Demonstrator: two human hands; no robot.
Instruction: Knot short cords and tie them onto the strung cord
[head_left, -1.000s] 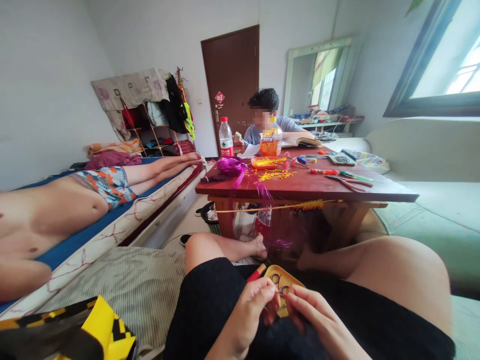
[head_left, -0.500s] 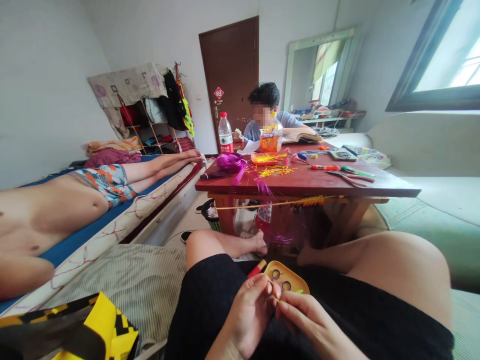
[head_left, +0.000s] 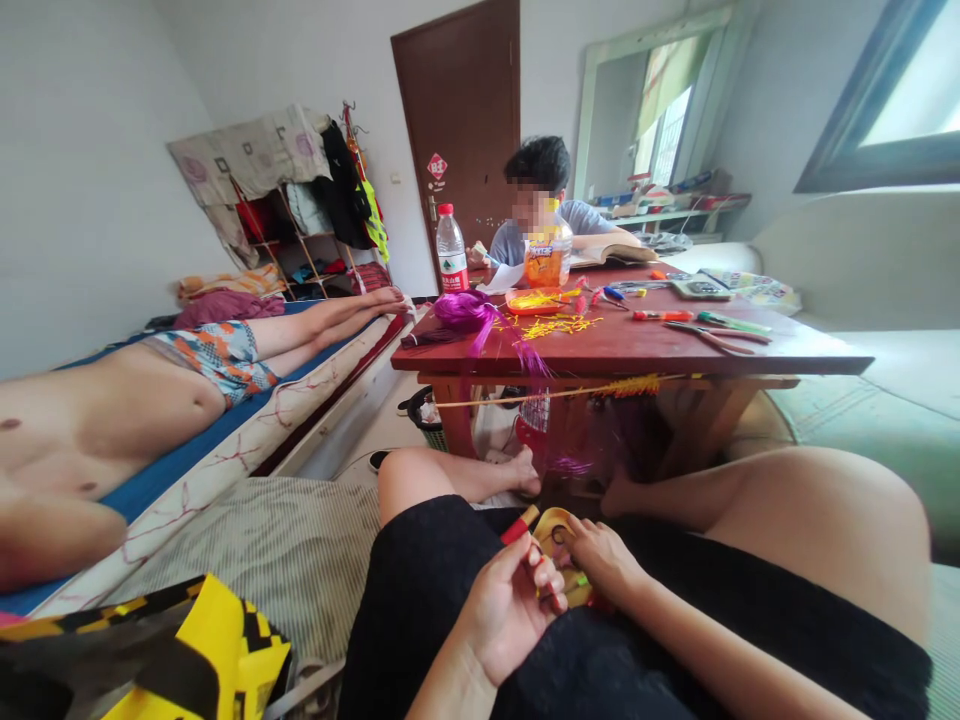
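Observation:
My left hand is held palm up over my lap with its fingers curled. A small, thin yellow piece shows between its fingers, partly hidden. My right hand reaches over a yellow tray on my lap. Its bent fingers are down at the tray beside a dark round loop; the fingertips are mostly hidden, so what they grip cannot be made out. Something bright green lies in the tray. Next to the tray is a red stick with a tan end.
Ahead stands a red-brown table with purple strands, yellow thin pieces, pliers and two bottles. A person sits behind it with an open book. Another person lies on the bed at left. A yellow-black bag is near.
My right hand has left my left fingertips and moved forward over the tray, covering part of it. The left hand stays near its place, fingers curled. The view has shifted slightly.

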